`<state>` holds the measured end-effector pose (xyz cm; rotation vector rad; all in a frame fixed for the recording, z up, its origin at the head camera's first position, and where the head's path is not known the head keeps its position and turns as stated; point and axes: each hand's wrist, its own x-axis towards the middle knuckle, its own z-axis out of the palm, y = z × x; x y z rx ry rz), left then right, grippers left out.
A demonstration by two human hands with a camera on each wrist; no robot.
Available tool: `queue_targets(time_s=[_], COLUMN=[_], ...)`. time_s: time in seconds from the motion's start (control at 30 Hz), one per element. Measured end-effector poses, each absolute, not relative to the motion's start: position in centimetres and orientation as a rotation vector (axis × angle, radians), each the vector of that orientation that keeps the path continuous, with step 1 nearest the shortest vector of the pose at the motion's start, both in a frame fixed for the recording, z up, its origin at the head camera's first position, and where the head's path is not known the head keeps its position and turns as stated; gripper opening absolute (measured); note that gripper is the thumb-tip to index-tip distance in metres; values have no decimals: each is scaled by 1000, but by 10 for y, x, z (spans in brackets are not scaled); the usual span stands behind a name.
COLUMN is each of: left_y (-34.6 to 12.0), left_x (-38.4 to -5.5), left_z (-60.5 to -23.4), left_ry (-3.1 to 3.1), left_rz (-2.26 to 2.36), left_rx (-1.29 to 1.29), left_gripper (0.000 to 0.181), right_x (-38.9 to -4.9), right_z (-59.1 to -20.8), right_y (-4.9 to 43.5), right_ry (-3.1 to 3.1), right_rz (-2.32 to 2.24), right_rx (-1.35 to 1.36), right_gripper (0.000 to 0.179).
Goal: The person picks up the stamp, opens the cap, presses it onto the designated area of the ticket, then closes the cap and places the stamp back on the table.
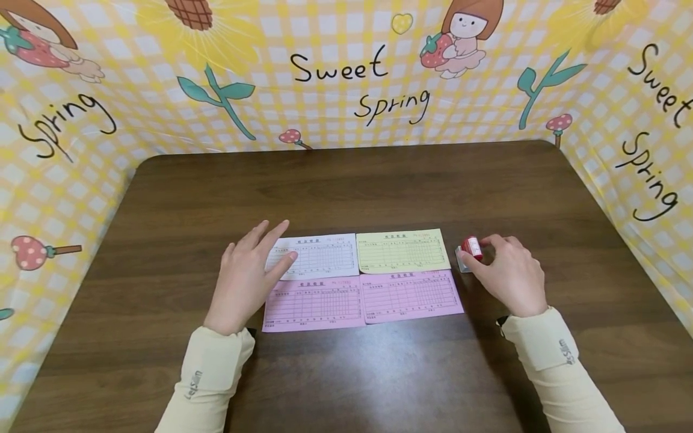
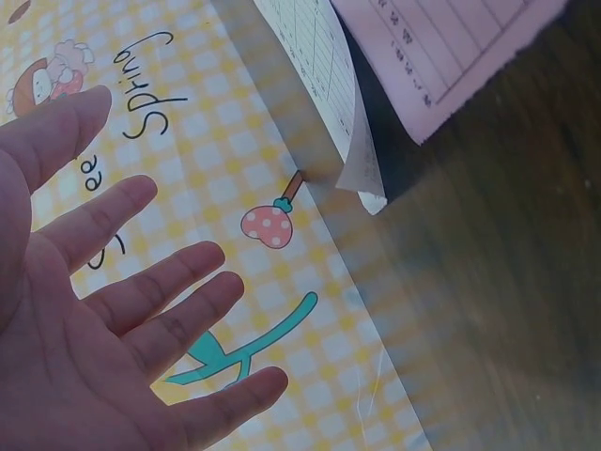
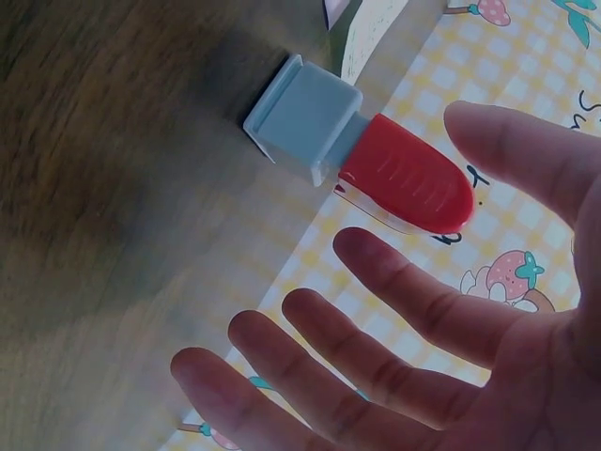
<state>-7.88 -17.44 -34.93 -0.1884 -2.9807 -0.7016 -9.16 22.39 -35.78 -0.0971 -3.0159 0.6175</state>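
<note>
A self-standing stamp [image 1: 472,248] with a red handle and a pale grey square base is on the table, right of the paper slips. In the right wrist view, the thumb and forefinger of my right hand [image 1: 514,273] are spread on either side of the red handle [image 3: 404,174], with gaps showing. My left hand [image 1: 246,279] is over the left edge of a white printed slip [image 1: 325,258], its fingers extended and spread; they hold nothing in the left wrist view. Beside that slip lies a yellow slip [image 1: 403,251], with a left pink slip [image 1: 314,305] and a right pink slip [image 1: 412,296] below.
The slips lie edge to edge on a dark brown wooden table [image 1: 346,186]. A yellow checked cloth [image 1: 325,126] with printed flowers and lettering rises behind the table and along both sides. In the left wrist view, one slip corner [image 2: 364,183] curls up.
</note>
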Motion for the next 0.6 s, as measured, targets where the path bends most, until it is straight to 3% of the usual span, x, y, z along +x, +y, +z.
queue_targets(time_s=[0.6], left_y=[-166], left_x=[-82], left_z=[-353], left_ry=[-3000], left_rz=[-688], left_rx=[-215], left_gripper=[60], right_x=[-93], right_z=[-365], right_y=[220], right_ry=[-2959], right_rz=[606], right_rx=[-103], right_gripper=[53])
